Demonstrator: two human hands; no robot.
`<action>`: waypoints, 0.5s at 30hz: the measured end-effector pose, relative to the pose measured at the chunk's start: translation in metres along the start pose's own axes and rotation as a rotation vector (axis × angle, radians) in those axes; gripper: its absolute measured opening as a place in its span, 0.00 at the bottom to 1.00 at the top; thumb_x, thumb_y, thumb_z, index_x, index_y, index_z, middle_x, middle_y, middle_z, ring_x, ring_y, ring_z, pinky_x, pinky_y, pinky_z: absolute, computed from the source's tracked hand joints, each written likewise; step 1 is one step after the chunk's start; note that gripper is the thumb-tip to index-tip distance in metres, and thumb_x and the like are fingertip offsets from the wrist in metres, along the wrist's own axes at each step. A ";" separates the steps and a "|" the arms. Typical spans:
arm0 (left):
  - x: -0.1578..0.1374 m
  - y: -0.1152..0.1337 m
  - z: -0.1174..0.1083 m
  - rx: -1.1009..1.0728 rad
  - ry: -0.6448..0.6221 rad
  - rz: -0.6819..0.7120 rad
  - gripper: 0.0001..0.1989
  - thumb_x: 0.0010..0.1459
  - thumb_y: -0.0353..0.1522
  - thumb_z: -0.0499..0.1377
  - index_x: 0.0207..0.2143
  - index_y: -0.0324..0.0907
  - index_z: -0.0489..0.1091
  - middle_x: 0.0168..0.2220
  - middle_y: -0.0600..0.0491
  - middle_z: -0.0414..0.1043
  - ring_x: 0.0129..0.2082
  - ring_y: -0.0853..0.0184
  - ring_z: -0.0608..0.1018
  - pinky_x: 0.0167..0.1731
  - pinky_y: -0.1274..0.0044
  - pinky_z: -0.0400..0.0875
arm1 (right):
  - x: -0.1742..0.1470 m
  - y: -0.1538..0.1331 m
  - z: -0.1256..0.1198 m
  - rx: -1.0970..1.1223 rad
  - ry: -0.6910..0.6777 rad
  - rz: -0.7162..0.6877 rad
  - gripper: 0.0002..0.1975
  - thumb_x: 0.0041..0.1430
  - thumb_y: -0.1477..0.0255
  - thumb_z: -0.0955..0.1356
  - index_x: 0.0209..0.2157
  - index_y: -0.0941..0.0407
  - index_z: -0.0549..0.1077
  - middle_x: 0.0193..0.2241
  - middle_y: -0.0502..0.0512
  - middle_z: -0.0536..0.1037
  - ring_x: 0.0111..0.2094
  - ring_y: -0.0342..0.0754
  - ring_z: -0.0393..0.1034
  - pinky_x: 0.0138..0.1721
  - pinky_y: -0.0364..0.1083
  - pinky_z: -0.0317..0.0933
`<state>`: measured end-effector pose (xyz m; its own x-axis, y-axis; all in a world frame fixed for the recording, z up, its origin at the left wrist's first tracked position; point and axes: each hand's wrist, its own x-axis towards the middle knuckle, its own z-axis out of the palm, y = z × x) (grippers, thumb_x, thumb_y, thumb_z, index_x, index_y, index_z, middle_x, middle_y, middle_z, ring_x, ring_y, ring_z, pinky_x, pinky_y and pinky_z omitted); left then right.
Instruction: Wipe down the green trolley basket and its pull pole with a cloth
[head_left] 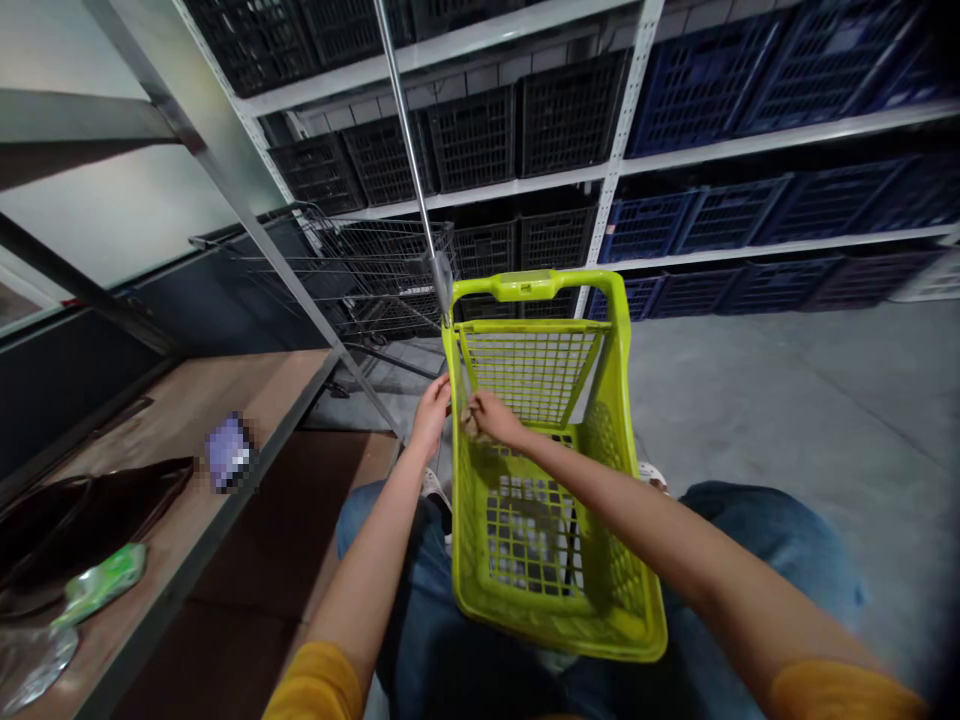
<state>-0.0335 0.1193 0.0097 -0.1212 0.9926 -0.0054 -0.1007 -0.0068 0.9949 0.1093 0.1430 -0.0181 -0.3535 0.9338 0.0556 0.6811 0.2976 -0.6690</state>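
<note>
Clutching one brownish cloth (470,420) — one right hand (496,417) | one left hand (430,416) — grip unclear, beside one green basket (555,628)

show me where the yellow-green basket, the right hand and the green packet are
Yellow-green basket (616,590): head view, on its inner right wall.
Right hand (495,418): head view, on the back of the hand.
Green packet (103,583): head view, around the middle of its crumpled surface.

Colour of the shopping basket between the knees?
Yellow-green shopping basket; shows best in the head view, the only one.
</note>
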 end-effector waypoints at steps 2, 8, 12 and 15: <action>0.002 -0.001 -0.001 0.019 -0.007 -0.008 0.21 0.60 0.40 0.60 0.54 0.42 0.71 0.57 0.47 0.72 0.52 0.61 0.77 0.47 0.73 0.75 | 0.028 -0.004 -0.008 0.041 0.168 0.080 0.16 0.63 0.78 0.57 0.52 0.58 0.63 0.46 0.61 0.75 0.47 0.50 0.69 0.47 0.45 0.64; 0.006 -0.001 0.008 0.270 0.076 0.125 0.20 0.64 0.39 0.56 0.56 0.44 0.70 0.59 0.48 0.72 0.59 0.60 0.72 0.60 0.69 0.64 | 0.060 -0.001 0.022 0.082 0.270 0.180 0.21 0.63 0.75 0.56 0.57 0.59 0.61 0.56 0.66 0.69 0.56 0.51 0.64 0.55 0.45 0.60; 0.000 -0.002 0.013 0.445 0.103 0.241 0.20 0.67 0.37 0.51 0.57 0.43 0.69 0.59 0.48 0.72 0.59 0.61 0.72 0.62 0.69 0.62 | 0.019 0.026 0.069 0.005 0.047 0.278 0.19 0.61 0.77 0.56 0.50 0.59 0.69 0.47 0.65 0.76 0.49 0.53 0.71 0.49 0.47 0.65; -0.004 -0.004 0.014 0.466 0.119 0.261 0.20 0.68 0.39 0.49 0.57 0.42 0.69 0.59 0.47 0.72 0.59 0.62 0.73 0.61 0.70 0.63 | -0.002 0.039 0.086 -0.004 -0.126 0.198 0.16 0.60 0.74 0.59 0.46 0.57 0.72 0.39 0.62 0.79 0.41 0.54 0.74 0.42 0.49 0.69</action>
<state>-0.0188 0.1169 0.0069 -0.1973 0.9443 0.2634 0.3925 -0.1701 0.9039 0.0814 0.1358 -0.1082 -0.2897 0.9420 -0.1697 0.7475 0.1119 -0.6548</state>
